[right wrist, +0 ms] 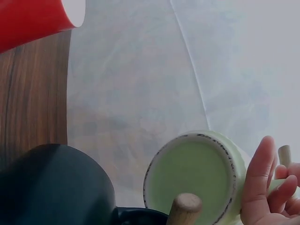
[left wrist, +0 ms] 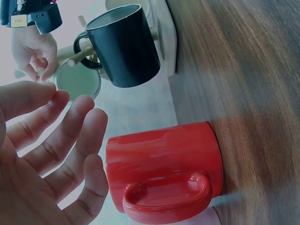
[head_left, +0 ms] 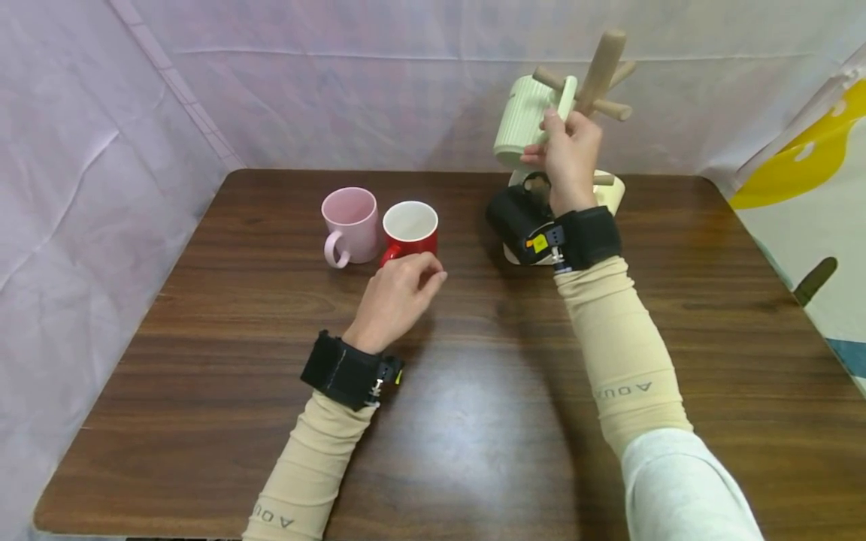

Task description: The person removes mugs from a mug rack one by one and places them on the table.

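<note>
My right hand (head_left: 570, 154) pinches the handle of a pale green ribbed mug (head_left: 524, 116) high on a wooden mug rack (head_left: 602, 71). A peg of the rack overlaps that handle in the head view, and the right wrist view has the mug's round green base (right wrist: 190, 176) facing the camera. Lower on the rack a black mug (head_left: 514, 218) hangs tilted by its handle. My left hand (head_left: 399, 297) is in front of a red mug (head_left: 413, 229) with a white inside; its fingers are loosely bent and hold nothing. The red mug stands upright on the table.
A pink mug (head_left: 352, 225) stands left of the red one. Behind my right wrist, a cream mug (head_left: 610, 194) is partly hidden on the rack's lower right. The brown wooden table (head_left: 473, 421) ends at a pale cloth backdrop (head_left: 338, 98).
</note>
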`<move>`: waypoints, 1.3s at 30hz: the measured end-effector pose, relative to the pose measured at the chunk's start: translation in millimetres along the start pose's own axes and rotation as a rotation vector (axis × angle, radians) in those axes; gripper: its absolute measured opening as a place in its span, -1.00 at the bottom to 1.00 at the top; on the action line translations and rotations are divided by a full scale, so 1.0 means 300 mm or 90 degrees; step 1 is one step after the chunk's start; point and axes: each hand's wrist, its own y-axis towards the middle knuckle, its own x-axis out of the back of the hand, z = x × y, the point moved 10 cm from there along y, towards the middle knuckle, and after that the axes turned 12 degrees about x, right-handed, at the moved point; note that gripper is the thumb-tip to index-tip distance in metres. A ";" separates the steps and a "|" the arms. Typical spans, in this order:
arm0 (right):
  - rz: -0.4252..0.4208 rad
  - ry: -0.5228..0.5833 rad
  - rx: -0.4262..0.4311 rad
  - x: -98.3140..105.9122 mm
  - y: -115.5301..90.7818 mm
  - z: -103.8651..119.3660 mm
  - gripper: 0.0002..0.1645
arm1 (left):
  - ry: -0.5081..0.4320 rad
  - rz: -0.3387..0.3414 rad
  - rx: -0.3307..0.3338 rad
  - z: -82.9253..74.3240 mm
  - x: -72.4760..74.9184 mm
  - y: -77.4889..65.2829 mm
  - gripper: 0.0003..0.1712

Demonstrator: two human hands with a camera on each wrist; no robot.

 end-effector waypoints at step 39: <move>0.015 0.042 0.049 -0.036 0.011 -0.005 -0.75 | 0.002 0.003 0.017 0.012 -0.003 -0.003 -0.89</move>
